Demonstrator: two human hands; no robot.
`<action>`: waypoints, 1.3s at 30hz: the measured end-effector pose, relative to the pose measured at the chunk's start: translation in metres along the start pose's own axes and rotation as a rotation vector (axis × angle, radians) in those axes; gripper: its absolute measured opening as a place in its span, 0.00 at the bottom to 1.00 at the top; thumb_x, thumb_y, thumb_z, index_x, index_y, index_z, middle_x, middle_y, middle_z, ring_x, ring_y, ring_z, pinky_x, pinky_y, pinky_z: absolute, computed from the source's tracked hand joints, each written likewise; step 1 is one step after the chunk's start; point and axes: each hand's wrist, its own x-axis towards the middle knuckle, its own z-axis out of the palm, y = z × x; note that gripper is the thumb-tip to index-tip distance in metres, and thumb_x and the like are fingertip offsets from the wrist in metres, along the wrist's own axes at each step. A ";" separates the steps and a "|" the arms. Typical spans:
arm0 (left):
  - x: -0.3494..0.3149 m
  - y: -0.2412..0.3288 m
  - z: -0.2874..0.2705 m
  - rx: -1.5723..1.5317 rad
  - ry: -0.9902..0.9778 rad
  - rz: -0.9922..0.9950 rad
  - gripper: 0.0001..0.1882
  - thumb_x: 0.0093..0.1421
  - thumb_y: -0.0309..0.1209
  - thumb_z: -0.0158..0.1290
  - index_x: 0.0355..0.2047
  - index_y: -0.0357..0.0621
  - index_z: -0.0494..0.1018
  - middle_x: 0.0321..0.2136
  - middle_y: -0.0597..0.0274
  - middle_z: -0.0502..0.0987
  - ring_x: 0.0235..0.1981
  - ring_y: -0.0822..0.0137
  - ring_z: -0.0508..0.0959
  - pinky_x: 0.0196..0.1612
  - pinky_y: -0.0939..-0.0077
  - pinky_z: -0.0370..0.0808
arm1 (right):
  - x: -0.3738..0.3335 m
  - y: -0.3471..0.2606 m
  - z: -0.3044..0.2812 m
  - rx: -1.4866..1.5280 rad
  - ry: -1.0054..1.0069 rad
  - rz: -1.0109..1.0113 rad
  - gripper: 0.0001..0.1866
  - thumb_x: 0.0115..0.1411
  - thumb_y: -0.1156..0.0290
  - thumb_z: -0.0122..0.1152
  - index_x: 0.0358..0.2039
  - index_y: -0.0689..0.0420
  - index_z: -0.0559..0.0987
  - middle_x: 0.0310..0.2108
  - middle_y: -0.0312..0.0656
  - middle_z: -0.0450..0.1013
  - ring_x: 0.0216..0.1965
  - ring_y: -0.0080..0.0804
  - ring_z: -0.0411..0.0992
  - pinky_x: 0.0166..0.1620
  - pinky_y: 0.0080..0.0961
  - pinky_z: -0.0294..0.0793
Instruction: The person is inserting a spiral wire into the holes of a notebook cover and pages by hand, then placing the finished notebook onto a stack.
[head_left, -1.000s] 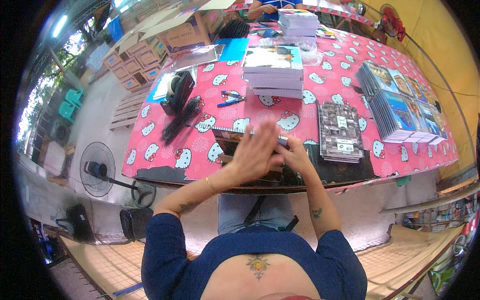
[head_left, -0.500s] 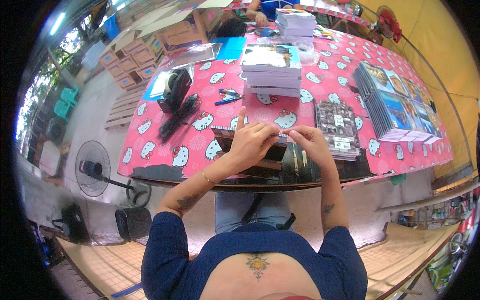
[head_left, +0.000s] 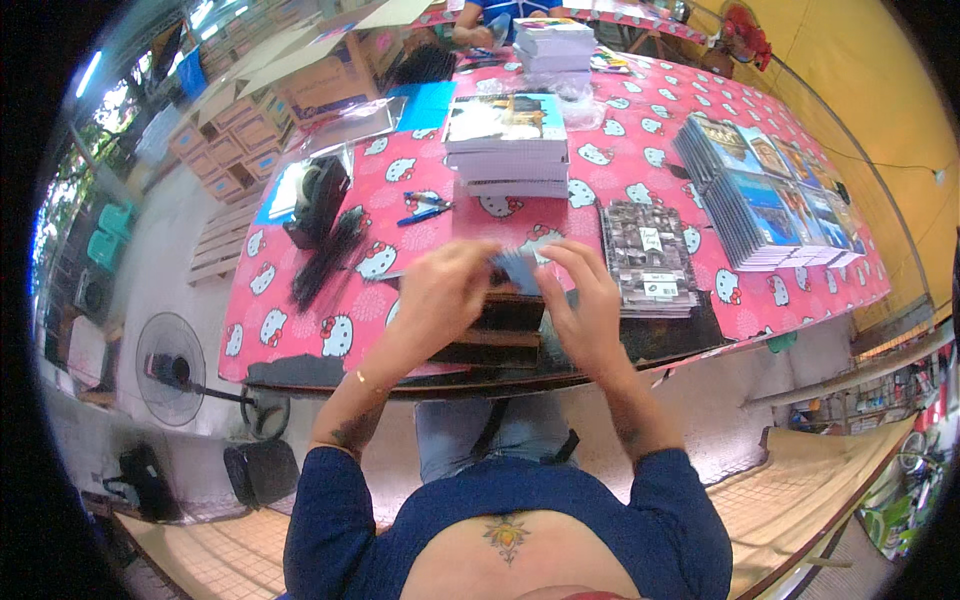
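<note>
Notebook (head_left: pixel 519 272) blurred; direction, long axis unclear

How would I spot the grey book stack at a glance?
Find the pink-covered table. Near its front edge, just right of the wearer's right hand, sits the stack. Grey and patterned, it stands out from the colourful books farther right.

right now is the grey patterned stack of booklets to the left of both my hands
No, the grey patterned stack lies to the right of your right hand.
</note>
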 end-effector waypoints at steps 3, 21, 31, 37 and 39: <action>0.021 0.058 -0.031 -0.282 0.335 0.122 0.17 0.53 0.20 0.57 0.45 0.40 0.75 0.38 0.49 0.80 0.40 0.52 0.82 0.40 0.62 0.79 | -0.020 -0.055 -0.022 0.291 0.056 -0.029 0.35 0.62 0.53 0.60 0.63 0.62 0.65 0.61 0.59 0.60 0.63 0.54 0.60 0.61 0.41 0.63; 0.154 -0.143 0.069 0.339 0.096 0.213 0.15 0.55 0.26 0.52 0.43 0.46 0.76 0.38 0.58 0.80 0.43 0.56 0.78 0.48 0.59 0.74 | 0.037 0.148 -0.079 -0.464 -0.601 0.053 0.15 0.49 0.82 0.56 0.38 0.52 0.77 0.58 0.44 0.68 0.61 0.47 0.64 0.61 0.63 0.57; 0.033 -0.026 -0.004 0.489 0.161 0.680 0.17 0.52 0.32 0.56 0.43 0.46 0.77 0.35 0.66 0.79 0.36 0.69 0.77 0.45 0.65 0.73 | 0.057 0.084 -0.031 1.050 -0.270 0.757 0.31 0.64 0.62 0.58 0.64 0.57 0.60 0.53 0.48 0.70 0.49 0.40 0.75 0.45 0.42 0.81; 0.009 -0.025 -0.011 0.556 0.258 0.644 0.16 0.54 0.33 0.56 0.44 0.47 0.78 0.37 0.68 0.80 0.37 0.71 0.78 0.49 0.66 0.71 | 0.061 0.063 -0.018 1.377 -0.315 0.875 0.29 0.65 0.61 0.56 0.62 0.58 0.61 0.52 0.46 0.71 0.47 0.38 0.76 0.45 0.43 0.83; 0.003 -0.023 -0.007 0.580 0.181 0.669 0.18 0.54 0.35 0.59 0.45 0.47 0.77 0.43 0.64 0.79 0.42 0.68 0.78 0.53 0.63 0.69 | 0.057 0.065 -0.017 1.217 -0.339 0.873 0.29 0.62 0.66 0.59 0.61 0.59 0.63 0.52 0.44 0.72 0.48 0.35 0.76 0.49 0.40 0.80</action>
